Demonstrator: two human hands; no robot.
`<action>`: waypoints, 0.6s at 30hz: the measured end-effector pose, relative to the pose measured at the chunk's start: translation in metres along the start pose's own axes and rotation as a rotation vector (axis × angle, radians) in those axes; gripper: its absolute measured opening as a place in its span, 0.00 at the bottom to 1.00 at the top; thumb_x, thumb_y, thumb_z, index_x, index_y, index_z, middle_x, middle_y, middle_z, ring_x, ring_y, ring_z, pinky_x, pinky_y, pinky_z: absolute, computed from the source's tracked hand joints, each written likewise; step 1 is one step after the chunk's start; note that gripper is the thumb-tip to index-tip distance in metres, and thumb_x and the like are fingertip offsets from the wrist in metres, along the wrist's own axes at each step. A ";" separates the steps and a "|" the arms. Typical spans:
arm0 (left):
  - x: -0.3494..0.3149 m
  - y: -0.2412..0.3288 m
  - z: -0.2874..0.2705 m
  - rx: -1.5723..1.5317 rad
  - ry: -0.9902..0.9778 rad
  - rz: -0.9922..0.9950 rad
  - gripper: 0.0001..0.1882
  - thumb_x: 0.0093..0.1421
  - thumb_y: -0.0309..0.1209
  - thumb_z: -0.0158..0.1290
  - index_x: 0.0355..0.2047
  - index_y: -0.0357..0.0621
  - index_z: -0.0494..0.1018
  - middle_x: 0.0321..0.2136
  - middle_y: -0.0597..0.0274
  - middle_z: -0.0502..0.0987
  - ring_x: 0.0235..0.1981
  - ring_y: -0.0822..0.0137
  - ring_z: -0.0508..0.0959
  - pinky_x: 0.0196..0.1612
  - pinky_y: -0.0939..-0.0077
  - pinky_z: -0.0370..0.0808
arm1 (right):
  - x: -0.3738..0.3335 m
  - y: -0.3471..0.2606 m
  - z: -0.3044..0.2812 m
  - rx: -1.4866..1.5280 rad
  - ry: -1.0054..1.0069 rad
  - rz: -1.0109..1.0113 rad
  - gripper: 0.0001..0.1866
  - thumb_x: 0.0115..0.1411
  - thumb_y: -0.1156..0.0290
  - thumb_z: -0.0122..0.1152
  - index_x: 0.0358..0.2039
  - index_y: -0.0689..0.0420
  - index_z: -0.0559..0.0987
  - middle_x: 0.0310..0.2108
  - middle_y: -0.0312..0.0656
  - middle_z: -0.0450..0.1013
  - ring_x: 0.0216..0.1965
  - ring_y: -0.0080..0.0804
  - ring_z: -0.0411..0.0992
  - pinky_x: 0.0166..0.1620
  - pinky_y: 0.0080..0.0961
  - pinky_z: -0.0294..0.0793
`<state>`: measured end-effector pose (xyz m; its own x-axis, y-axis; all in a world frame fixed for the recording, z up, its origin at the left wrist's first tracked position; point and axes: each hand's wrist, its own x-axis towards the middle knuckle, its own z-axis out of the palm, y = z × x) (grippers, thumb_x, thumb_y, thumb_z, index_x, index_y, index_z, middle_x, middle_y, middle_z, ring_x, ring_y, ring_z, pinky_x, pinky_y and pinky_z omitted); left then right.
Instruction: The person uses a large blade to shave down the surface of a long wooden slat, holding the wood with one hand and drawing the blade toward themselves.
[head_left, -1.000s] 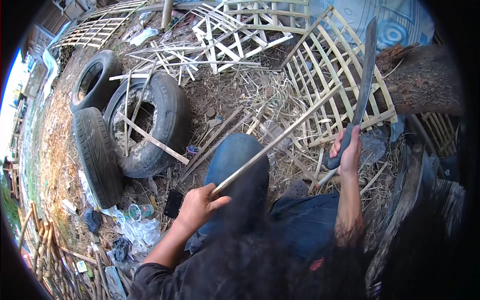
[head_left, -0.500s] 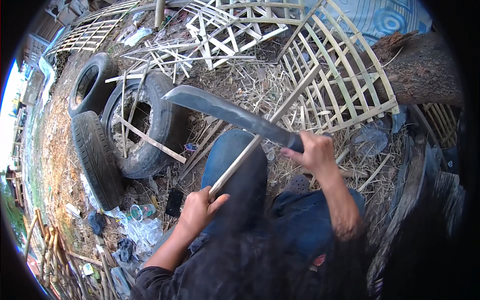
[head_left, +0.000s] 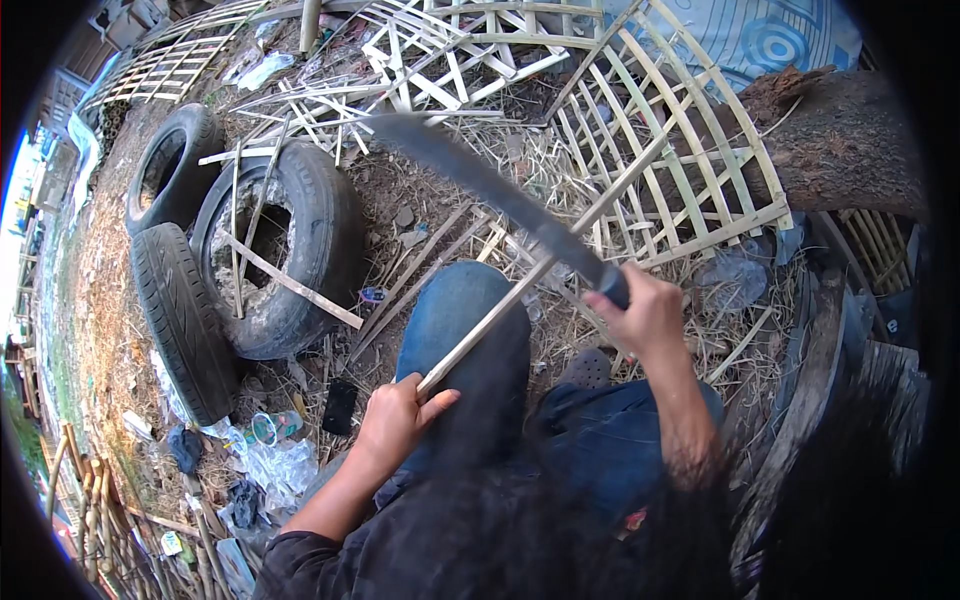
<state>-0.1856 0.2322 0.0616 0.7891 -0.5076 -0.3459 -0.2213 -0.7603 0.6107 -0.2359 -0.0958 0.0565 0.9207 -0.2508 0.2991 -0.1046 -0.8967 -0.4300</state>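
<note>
My left hand [head_left: 395, 425] grips the near end of a long thin bamboo strip [head_left: 540, 265] that runs up and to the right, resting over my raised knee in blue jeans [head_left: 465, 330]. My right hand [head_left: 645, 315] holds the handle of a long dark machete [head_left: 480, 180]. Its blade points up and to the left and lies across the strip a little above the knee. My dark hair hides the lower middle of the view.
Three worn tyres [head_left: 285, 250] lie at the left with loose strips across them. A woven bamboo lattice panel [head_left: 680, 150] leans by a tree trunk [head_left: 850, 150] at the right. More lattice pieces [head_left: 430, 50] and straw cover the ground ahead. Litter [head_left: 270, 440] lies lower left.
My right hand has swung the machete down from upright at the right until the blade lies across the strip, then shifted slightly right. My left hand has kept its hold on the strip.
</note>
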 end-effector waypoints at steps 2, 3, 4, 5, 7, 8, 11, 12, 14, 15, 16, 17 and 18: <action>-0.003 -0.003 -0.002 -0.004 0.009 -0.021 0.27 0.57 0.49 0.58 0.24 0.31 0.68 0.15 0.43 0.67 0.17 0.48 0.68 0.23 0.61 0.67 | 0.010 -0.010 0.010 -0.150 -0.034 -0.179 0.33 0.54 0.35 0.56 0.23 0.59 0.74 0.15 0.42 0.71 0.18 0.37 0.75 0.24 0.34 0.73; -0.003 -0.001 -0.003 -0.026 0.009 -0.014 0.27 0.57 0.49 0.58 0.24 0.31 0.68 0.15 0.44 0.67 0.16 0.49 0.68 0.23 0.61 0.67 | 0.016 -0.002 0.005 -0.156 -0.081 -0.116 0.31 0.54 0.37 0.57 0.24 0.58 0.75 0.15 0.42 0.71 0.18 0.37 0.75 0.24 0.34 0.74; -0.003 -0.003 -0.003 -0.032 -0.004 -0.001 0.27 0.57 0.49 0.58 0.24 0.31 0.68 0.15 0.44 0.67 0.16 0.49 0.68 0.23 0.61 0.67 | 0.022 0.011 -0.003 -0.162 -0.128 -0.052 0.30 0.55 0.38 0.57 0.24 0.58 0.75 0.15 0.42 0.72 0.18 0.36 0.75 0.24 0.34 0.74; -0.006 -0.010 -0.003 -0.050 0.007 -0.031 0.27 0.57 0.49 0.58 0.24 0.31 0.68 0.14 0.45 0.67 0.16 0.52 0.67 0.23 0.62 0.67 | 0.030 0.019 -0.001 -0.155 -0.088 0.031 0.29 0.55 0.40 0.57 0.25 0.58 0.76 0.15 0.40 0.72 0.18 0.34 0.75 0.25 0.32 0.74; -0.002 -0.001 -0.006 -0.049 0.010 -0.040 0.28 0.57 0.49 0.58 0.24 0.31 0.68 0.14 0.46 0.66 0.16 0.55 0.66 0.23 0.63 0.66 | 0.034 0.043 -0.017 -0.110 -0.032 0.268 0.30 0.56 0.38 0.54 0.21 0.56 0.74 0.15 0.43 0.73 0.19 0.41 0.75 0.25 0.36 0.74; 0.000 0.000 -0.010 -0.063 -0.021 -0.038 0.29 0.57 0.50 0.57 0.23 0.30 0.68 0.13 0.47 0.65 0.16 0.58 0.64 0.23 0.63 0.66 | 0.037 0.038 -0.027 -0.123 -0.019 0.342 0.30 0.56 0.38 0.55 0.22 0.57 0.75 0.16 0.46 0.74 0.20 0.46 0.76 0.26 0.38 0.74; 0.002 -0.003 -0.013 -0.058 -0.061 -0.025 0.30 0.55 0.53 0.57 0.21 0.31 0.67 0.14 0.44 0.67 0.19 0.50 0.67 0.24 0.59 0.67 | 0.024 0.032 -0.024 -0.277 0.093 0.308 0.29 0.55 0.40 0.56 0.25 0.58 0.77 0.18 0.49 0.75 0.23 0.51 0.76 0.27 0.41 0.74; 0.002 -0.005 -0.012 -0.032 -0.074 -0.023 0.31 0.54 0.55 0.57 0.19 0.33 0.67 0.15 0.41 0.69 0.22 0.39 0.72 0.26 0.56 0.69 | 0.024 0.033 -0.026 -0.283 0.091 0.309 0.29 0.55 0.40 0.56 0.25 0.58 0.77 0.18 0.49 0.75 0.23 0.51 0.76 0.27 0.41 0.74; 0.003 0.000 -0.013 -0.065 -0.091 -0.030 0.32 0.54 0.55 0.57 0.19 0.32 0.67 0.15 0.40 0.69 0.22 0.39 0.73 0.26 0.55 0.69 | 0.026 0.034 -0.031 -0.328 0.082 0.310 0.29 0.55 0.40 0.56 0.25 0.58 0.77 0.18 0.49 0.75 0.24 0.51 0.76 0.28 0.43 0.74; 0.003 0.002 -0.014 -0.094 -0.102 -0.039 0.32 0.54 0.55 0.57 0.20 0.31 0.68 0.16 0.40 0.69 0.22 0.39 0.73 0.26 0.55 0.69 | 0.025 0.034 -0.029 -0.344 0.090 0.312 0.29 0.55 0.39 0.56 0.24 0.58 0.76 0.18 0.49 0.74 0.23 0.51 0.76 0.27 0.43 0.73; 0.002 0.001 -0.013 -0.098 -0.106 -0.038 0.32 0.54 0.55 0.57 0.20 0.31 0.68 0.16 0.40 0.69 0.22 0.39 0.73 0.26 0.55 0.69 | 0.022 0.031 -0.029 -0.348 0.087 0.314 0.29 0.55 0.39 0.56 0.24 0.58 0.76 0.18 0.49 0.74 0.23 0.51 0.76 0.27 0.43 0.73; 0.002 0.002 -0.013 -0.083 -0.090 -0.043 0.33 0.54 0.55 0.57 0.20 0.31 0.68 0.16 0.40 0.70 0.23 0.38 0.73 0.27 0.55 0.70 | 0.024 0.026 -0.030 -0.377 0.094 0.313 0.29 0.55 0.39 0.56 0.24 0.58 0.76 0.17 0.49 0.74 0.23 0.51 0.76 0.27 0.43 0.73; 0.002 0.004 -0.012 -0.068 -0.074 -0.048 0.33 0.54 0.56 0.57 0.20 0.30 0.68 0.16 0.39 0.70 0.23 0.38 0.73 0.27 0.55 0.70 | 0.024 0.020 -0.030 -0.405 0.101 0.312 0.30 0.54 0.38 0.56 0.24 0.57 0.76 0.17 0.49 0.74 0.23 0.51 0.75 0.27 0.43 0.73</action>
<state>-0.1780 0.2334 0.0719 0.7525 -0.5021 -0.4262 -0.1430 -0.7563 0.6384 -0.2269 -0.1307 0.0809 0.7837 -0.5444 0.2989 -0.5236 -0.8380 -0.1536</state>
